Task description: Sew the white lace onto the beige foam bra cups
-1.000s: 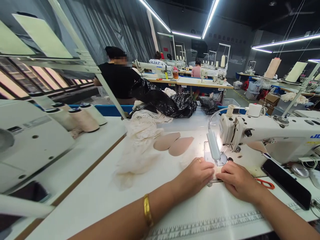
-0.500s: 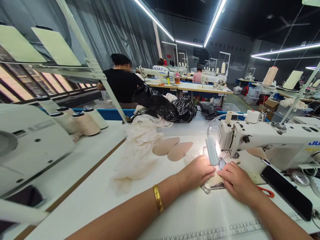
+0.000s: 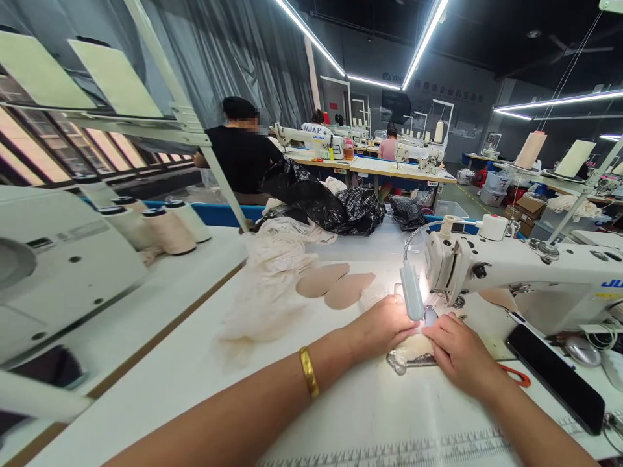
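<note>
The left hand (image 3: pixel 387 322) is bending its fingers in and touching the pale cloth (image 3: pixel 419 347). The lamp (image 3: pixel 411 292) is hiding some fingertips, so I cannot tell if that hand is pinching. The right hand (image 3: pixel 457 350) is closing its thumb and pointing finger on the same cloth, just beside the left hand. Both hands are facing palm down, and their fingertips are almost meeting.

The pale cloth is lying flat under and between the hands, in front of the needle end of the white sewing machine (image 3: pixel 535 263). A shiny bit of it is poking out toward the person. The lamp is hanging on a bendy arm and shining on that spot. A gold bracelet (image 3: pixel 309 371) is circling the left wrist.

An orange handle (image 3: pixel 516 375) is sticking out by the right wrist. A black phone (image 3: pixel 556 379) is lying on the right side of the table. A ruler strip (image 3: pixel 403 452) is running along the near part of the table.

Past the left hand, two tan pieces (image 3: pixel 349 290) are lying side by side. White lacy cloth (image 3: pixel 280 253) is sitting in a heap to their left. Black plastic (image 3: pixel 311 198) is bunching up behind it. Farther back, a person in black (image 3: pixel 243 152) is sitting. Thread cones (image 3: pixel 168 230) are standing on the left table.
</note>
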A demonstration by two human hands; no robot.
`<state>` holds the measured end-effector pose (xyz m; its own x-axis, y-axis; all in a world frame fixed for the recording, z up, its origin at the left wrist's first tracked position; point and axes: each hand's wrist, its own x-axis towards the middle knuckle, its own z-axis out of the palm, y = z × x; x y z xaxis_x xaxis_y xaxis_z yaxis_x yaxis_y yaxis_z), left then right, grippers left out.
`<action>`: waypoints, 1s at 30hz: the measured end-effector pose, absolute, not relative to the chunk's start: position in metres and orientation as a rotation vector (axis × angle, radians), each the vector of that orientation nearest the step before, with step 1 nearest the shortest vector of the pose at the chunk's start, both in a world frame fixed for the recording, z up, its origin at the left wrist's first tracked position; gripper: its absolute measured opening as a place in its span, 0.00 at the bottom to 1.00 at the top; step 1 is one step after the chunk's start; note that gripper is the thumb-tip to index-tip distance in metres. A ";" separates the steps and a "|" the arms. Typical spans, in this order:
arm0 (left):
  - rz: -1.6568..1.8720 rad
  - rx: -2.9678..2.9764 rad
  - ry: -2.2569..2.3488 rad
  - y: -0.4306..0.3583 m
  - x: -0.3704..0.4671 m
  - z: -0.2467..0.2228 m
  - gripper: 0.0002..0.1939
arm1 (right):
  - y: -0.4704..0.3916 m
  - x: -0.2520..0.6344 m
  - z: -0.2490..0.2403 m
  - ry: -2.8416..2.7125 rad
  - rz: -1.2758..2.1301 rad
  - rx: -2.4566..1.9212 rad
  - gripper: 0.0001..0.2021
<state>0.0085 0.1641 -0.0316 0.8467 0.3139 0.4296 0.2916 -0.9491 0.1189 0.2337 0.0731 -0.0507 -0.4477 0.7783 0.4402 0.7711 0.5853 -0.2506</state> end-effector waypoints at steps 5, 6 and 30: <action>0.726 2.915 0.563 0.163 0.013 -0.022 0.10 | 0.075 0.234 -0.051 -2.289 0.003 -1.254 0.13; 0.733 2.904 0.583 0.162 0.015 -0.020 0.10 | 0.075 0.235 -0.052 -2.288 0.007 -1.262 0.13; 0.774 1.806 1.116 0.013 -0.063 -0.076 0.18 | 0.005 0.145 -0.049 -0.864 1.212 -1.024 0.29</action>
<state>-0.0634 0.0133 -0.0760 0.4090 0.9101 0.0664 0.3811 -0.2365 0.8938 0.1452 0.0046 -0.0491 0.1625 0.9867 -0.0042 -0.3185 0.0484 -0.9467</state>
